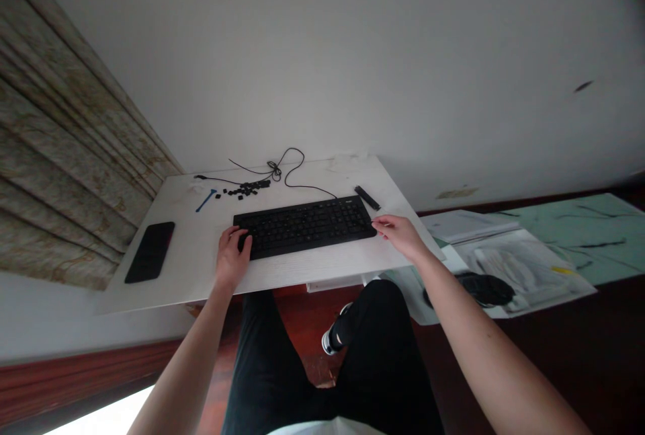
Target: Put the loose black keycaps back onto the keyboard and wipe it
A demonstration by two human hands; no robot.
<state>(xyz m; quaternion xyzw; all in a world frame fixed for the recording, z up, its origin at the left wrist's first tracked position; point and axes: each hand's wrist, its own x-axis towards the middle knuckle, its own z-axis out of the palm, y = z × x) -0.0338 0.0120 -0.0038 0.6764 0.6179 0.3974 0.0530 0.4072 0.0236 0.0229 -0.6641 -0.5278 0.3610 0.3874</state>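
white desk (186, 267) under black keyboard (305, 226); left hand (232, 259), right hand (400, 234) touch its ends, grips unclear

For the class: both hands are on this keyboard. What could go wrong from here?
Pulling the keyboard with the left hand and right hand could tug its looped black cable through the loose black keycaps, scattering them off the white desk. The cable might also snag the blue tool lying nearby.
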